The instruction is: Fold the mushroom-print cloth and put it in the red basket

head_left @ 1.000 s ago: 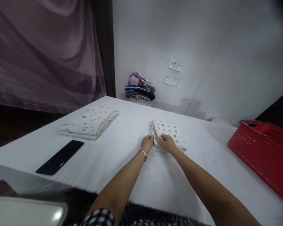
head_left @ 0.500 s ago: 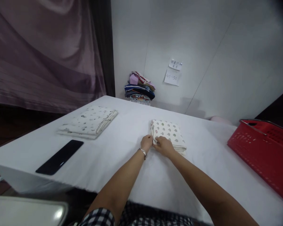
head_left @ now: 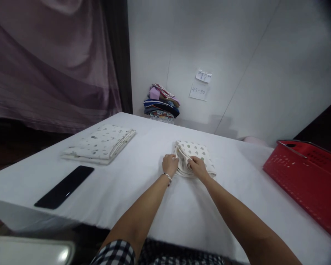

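A folded white cloth (head_left: 200,151) with a small grey and green print lies on the white-covered table, its near left corner lifted and spread apart. My right hand (head_left: 199,168) pinches the raised upper layer and curls it back to the right. At the cloth's left edge, my left hand (head_left: 170,164) is closed on the lower layers; a bracelet circles that wrist. Inner plies show between the two hands. Another folded printed cloth (head_left: 102,143) rests farther left, apart from both hands.
A black phone-like slab (head_left: 64,187) lies at the table's near left. On the right stands a red plastic basket (head_left: 303,180). A stack of folded fabrics (head_left: 162,103) sits by the wall beyond the table's far edge, below handwritten paper notes (head_left: 199,92).
My right hand has drawn the cloth's top layer up and to the right, opening the near left corner. My left hand stays at the left edge. The view has shifted slightly.
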`<state>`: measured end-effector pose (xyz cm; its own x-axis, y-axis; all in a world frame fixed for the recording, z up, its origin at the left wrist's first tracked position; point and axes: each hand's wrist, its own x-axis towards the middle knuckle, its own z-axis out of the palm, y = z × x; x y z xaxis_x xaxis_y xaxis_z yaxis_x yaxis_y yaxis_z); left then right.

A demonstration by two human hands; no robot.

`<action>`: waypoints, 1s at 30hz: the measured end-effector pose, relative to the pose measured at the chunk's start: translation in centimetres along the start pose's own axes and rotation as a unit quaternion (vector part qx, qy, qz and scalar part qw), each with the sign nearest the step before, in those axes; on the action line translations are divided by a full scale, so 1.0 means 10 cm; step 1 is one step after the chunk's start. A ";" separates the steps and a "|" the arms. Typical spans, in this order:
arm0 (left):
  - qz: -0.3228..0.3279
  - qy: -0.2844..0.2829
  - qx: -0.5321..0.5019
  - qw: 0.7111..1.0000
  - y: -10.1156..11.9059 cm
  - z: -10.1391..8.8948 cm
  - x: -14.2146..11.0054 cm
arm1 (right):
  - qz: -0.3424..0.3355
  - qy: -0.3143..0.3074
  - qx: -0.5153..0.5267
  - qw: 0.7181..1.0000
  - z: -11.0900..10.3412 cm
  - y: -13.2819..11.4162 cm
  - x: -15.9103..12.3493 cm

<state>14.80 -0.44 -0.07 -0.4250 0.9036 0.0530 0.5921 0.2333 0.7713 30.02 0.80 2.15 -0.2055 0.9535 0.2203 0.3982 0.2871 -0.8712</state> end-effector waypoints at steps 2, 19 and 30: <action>0.026 0.024 0.018 0.999 0.01 0.01 0.00 | 0.001 -0.004 0.018 1.000 0.01 0.01 -0.01; 0.015 -0.022 0.025 0.999 0.13 0.04 -0.01 | -0.001 0.004 0.055 0.998 0.00 0.09 0.03; 0.007 -0.043 0.028 0.999 0.07 0.04 -0.09 | -0.026 -0.030 -0.024 0.999 0.03 -0.05 -0.01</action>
<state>15.87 -0.99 0.16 -0.3580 0.9337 0.0068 0.6357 0.2384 0.7342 29.57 0.49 2.43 -0.2795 0.9307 0.2360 0.4272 0.3407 -0.8375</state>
